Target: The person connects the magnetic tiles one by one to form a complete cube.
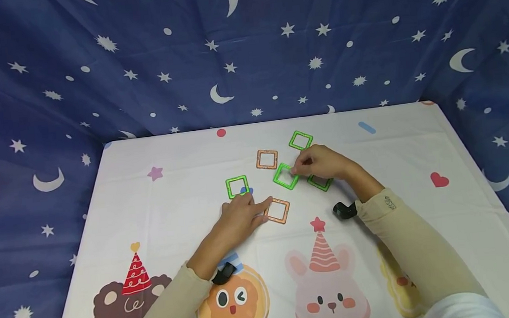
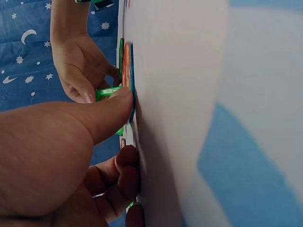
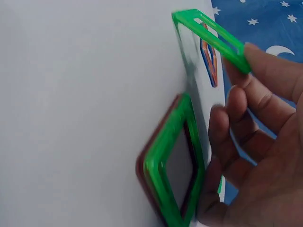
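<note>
My right hand (image 1: 320, 162) pinches a green square frame tile (image 3: 213, 35) by one corner between thumb and fingertips, its far end tilted over the table. Just beneath that hand lies another green square tile (image 3: 158, 161), stacked on a dark red one (image 3: 141, 166). My left hand (image 1: 241, 215) holds an orange square tile (image 1: 285, 216) at its left side, index finger at the upper corner and thumb at the lower one. The left wrist view shows the thumb (image 2: 106, 113) against that tile's edge, the other fingers curled below.
A green tile (image 1: 228, 188) lies beyond the left hand. Another orange tile (image 1: 268, 168) and a green tile (image 1: 296, 146) lie farther back. The white printed tablecloth (image 1: 185, 195) meets a blue star-patterned curtain (image 1: 269, 67) behind. Both wrists wear black devices (image 1: 344, 210).
</note>
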Demonstrator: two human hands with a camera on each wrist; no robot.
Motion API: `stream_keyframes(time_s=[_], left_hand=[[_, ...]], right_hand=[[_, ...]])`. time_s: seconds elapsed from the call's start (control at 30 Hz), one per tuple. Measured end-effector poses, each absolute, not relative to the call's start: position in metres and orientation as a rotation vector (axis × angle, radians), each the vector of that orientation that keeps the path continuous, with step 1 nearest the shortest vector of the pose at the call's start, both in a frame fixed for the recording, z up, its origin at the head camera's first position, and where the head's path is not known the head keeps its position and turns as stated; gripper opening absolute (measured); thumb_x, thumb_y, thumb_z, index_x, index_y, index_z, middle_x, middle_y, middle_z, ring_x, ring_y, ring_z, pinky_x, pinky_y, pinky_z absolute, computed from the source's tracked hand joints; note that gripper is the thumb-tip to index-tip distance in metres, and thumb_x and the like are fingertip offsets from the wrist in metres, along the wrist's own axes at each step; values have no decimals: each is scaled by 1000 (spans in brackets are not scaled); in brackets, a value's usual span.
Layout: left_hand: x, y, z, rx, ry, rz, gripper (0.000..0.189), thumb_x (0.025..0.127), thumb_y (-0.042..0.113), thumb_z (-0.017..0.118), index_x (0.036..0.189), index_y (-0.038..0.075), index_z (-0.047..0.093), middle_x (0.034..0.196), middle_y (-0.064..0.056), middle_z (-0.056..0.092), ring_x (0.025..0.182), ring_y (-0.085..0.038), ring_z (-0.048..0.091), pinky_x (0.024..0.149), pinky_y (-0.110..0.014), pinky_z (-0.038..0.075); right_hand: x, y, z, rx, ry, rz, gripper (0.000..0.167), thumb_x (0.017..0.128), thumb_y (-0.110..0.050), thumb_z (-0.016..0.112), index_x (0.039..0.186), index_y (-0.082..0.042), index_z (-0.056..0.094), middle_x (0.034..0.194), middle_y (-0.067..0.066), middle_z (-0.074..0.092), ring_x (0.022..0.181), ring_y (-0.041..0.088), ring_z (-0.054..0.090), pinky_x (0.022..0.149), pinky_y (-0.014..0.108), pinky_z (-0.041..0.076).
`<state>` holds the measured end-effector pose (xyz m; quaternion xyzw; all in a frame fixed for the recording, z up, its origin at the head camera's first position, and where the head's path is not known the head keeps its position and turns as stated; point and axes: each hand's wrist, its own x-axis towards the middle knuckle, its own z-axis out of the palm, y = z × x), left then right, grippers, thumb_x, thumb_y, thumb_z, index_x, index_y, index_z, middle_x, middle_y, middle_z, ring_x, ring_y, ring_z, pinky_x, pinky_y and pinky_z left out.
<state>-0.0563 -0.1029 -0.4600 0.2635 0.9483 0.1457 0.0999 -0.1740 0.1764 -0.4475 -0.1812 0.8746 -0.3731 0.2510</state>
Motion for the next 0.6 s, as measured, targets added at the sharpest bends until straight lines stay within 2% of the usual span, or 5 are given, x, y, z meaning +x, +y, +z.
stream_keyframes(time_s=[0.17,0.3,0.47,0.6], left_hand=[[-56,-103,-459,769,2800,456,46,98,38,67,144,35,60,93,-4,56,86,-19,52,65,-38,39],[-56,-103,-458,753,2784,468,47,98,39,67,144,35,60,95,-5,57,89,-21,52,67,-40,40],[-56,-104,-458,744,2781,469,47,98,40,67,144,36,59,96,-6,58,90,-22,53,67,-40,40],[-57,-104,-459,739,2781,461,48,98,40,67,145,36,58,98,-7,59,89,-22,54,66,-39,40]], right_hand=[[-168,178,-439,-452,2385,-1099,18,94,-30,75,91,-14,80,96,2,69,88,22,53,74,34,45],[-160,174,-432,-486,2434,-1133,15,94,-27,76,90,-13,80,97,2,71,92,21,56,81,35,48],[-152,167,-424,-516,2442,-1162,13,93,-26,77,88,-14,80,93,2,71,88,21,57,78,36,48],[-148,161,-421,-496,2415,-1154,13,92,-25,78,84,-15,79,89,1,69,83,22,54,71,33,45]])
